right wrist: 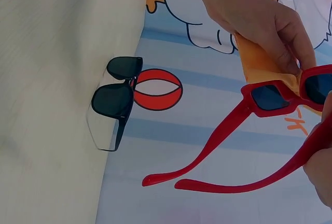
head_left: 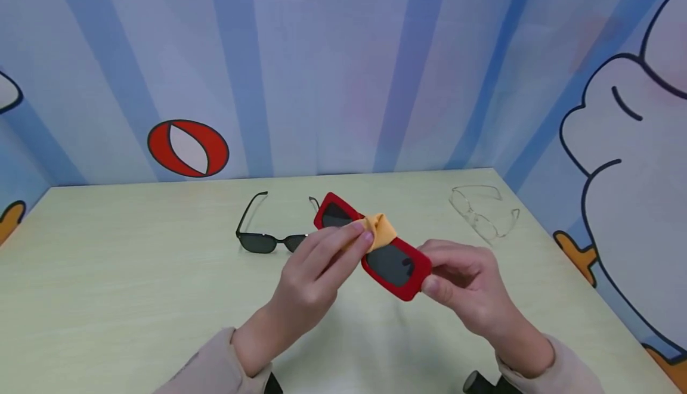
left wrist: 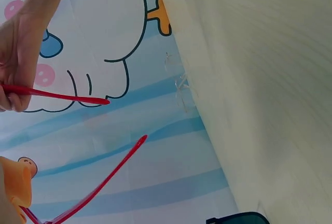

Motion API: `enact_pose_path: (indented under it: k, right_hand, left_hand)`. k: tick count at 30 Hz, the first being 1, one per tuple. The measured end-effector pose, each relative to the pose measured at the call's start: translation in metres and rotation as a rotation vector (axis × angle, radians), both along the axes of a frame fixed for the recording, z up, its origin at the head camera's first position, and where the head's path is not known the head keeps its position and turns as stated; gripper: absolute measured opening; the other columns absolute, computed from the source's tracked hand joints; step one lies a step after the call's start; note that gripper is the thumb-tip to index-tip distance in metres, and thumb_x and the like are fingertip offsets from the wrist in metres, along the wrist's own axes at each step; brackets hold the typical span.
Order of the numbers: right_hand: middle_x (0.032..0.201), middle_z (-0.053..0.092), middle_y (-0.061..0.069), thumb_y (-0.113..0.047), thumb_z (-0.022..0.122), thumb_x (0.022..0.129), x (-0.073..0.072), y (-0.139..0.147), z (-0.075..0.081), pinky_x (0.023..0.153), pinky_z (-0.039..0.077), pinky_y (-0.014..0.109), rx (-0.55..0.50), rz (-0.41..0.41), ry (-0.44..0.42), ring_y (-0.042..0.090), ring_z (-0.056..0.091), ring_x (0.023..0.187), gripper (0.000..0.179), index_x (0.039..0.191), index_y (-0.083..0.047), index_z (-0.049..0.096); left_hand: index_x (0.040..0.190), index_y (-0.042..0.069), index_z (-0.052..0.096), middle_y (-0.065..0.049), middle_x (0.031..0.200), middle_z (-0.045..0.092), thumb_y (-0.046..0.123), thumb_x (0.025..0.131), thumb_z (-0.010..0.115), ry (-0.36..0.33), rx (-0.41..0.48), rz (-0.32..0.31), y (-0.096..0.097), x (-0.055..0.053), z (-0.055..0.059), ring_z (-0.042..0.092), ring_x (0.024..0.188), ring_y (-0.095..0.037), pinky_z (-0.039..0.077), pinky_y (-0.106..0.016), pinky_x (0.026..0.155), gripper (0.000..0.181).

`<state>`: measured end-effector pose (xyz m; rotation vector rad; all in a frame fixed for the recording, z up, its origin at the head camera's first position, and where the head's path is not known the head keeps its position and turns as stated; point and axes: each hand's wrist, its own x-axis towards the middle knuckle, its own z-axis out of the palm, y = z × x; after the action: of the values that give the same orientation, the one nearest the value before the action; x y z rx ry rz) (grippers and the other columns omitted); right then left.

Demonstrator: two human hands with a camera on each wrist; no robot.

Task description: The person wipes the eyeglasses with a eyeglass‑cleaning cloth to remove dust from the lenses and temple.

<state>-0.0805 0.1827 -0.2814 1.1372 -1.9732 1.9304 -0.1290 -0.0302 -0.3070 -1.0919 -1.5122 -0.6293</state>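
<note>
Head view: the left hand pinches a yellow cloth against red sunglasses, held above the table; the right hand grips them at one end. Black sunglasses lie toward the table's far edge, thin-framed glasses near its far right corner. Left wrist view: the right hand holds one red temple (the other juts free). Right wrist view: the cloth touches the front frame.

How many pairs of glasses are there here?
3: red sunglasses held in the right hand, black sunglasses toward the table's back left, partly hidden, and thin-framed glasses at its back right. I see no others.
</note>
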Motion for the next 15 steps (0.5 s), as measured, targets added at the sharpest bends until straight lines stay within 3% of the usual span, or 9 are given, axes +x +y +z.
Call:
enact_pose_path:
  k: [8,11,15]
  right_hand:
    - [0.099,0.066,0.008,-0.001,0.054,0.092,-0.001,0.004,-0.002,0.067,0.056,0.031,-0.049,0.025,0.044,0.021,0.06,0.081,0.024,0.113,-0.003,0.066]
    - [0.102,0.066,0.009,-0.001,0.054,0.092,-0.003,0.006,-0.003,0.069,0.056,0.03,-0.088,0.038,0.063,0.021,0.06,0.085,0.025,0.114,0.0,0.065]
    - [0.104,0.066,0.01,0.0,0.054,0.092,-0.004,0.007,-0.004,0.072,0.056,0.03,-0.119,0.061,0.07,0.021,0.061,0.088,0.025,0.115,0.002,0.064]
  left_hand:
    - [0.103,-0.005,0.067,-0.016,0.105,0.064,0.006,0.093,0.056,0.106,0.002,0.046,-0.005,-0.004,-0.006,0.062,0.088,-0.024,0.055,-0.03,0.074,0.019]
    - [0.104,-0.006,0.067,-0.017,0.105,0.064,0.006,0.093,0.055,0.084,0.008,0.05,-0.009,-0.006,-0.011,0.062,0.087,-0.026,0.055,-0.031,0.073,0.02]
    - [0.106,-0.007,0.066,-0.017,0.104,0.064,0.006,0.095,0.052,0.0,0.02,0.062,-0.015,-0.007,-0.016,0.062,0.086,-0.026,0.055,-0.032,0.074,0.022]
